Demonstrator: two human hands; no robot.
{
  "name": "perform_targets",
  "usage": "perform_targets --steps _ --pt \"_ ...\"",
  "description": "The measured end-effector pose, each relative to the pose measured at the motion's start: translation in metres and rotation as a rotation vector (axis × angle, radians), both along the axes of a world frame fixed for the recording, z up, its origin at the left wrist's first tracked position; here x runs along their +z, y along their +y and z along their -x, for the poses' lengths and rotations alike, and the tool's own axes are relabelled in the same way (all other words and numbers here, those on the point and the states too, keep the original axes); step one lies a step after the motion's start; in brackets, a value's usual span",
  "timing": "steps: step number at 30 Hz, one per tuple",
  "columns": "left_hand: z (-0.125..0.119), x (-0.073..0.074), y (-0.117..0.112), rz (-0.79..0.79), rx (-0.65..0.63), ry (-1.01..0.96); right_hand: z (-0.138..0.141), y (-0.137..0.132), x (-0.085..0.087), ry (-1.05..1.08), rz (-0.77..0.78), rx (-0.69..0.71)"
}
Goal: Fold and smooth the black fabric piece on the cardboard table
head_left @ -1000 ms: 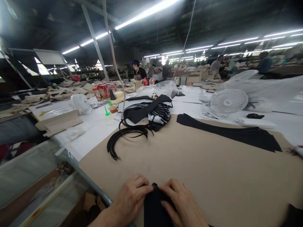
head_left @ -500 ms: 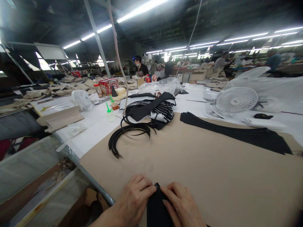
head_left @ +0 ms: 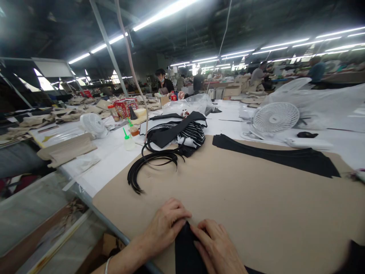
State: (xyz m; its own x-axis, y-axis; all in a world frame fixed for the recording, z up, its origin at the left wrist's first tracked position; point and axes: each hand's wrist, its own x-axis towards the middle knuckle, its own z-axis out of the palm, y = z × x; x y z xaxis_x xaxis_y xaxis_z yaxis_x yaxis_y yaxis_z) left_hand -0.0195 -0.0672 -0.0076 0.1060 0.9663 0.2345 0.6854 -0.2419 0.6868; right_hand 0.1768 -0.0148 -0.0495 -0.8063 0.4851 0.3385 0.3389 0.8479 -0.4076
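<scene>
My left hand [head_left: 165, 226] and my right hand [head_left: 218, 247] rest side by side at the near edge of a tan paper sheet [head_left: 242, 198]. Both press down on a piece of black fabric [head_left: 185, 251] that runs off the bottom of the view. The fingers of each hand are curled, with the fingertips pinching the fabric's top corner. Farther up the sheet lies a curved bundle of black strips [head_left: 151, 163]. A long flat black fabric piece [head_left: 273, 158] lies across the sheet's far right.
A heap of black and striped cloth [head_left: 182, 133] sits behind the strips. Two small white fans [head_left: 275, 118] [head_left: 92, 123], glue bottles [head_left: 128, 140] and clear plastic bags [head_left: 194, 104] stand on the white table. Other people work at distant tables. The table's edge drops away at left.
Both hands have shifted slightly forward on the black fabric, and the view has swung a little. Nothing else on the table has moved.
</scene>
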Motion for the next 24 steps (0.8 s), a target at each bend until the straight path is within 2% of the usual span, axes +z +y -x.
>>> perform_targets --steps 4,13,24 --pt "0.003 -0.004 0.004 -0.035 -0.066 0.052 0.0 -0.001 0.005 -0.02 0.042 0.014" --pt "0.019 -0.011 0.006 -0.247 -0.229 0.224 0.003 -0.003 0.011 -0.038 0.074 0.014" --pt "0.027 0.002 0.01 -0.274 -0.428 0.603 0.003 -0.003 0.015 -0.024 0.126 0.001"
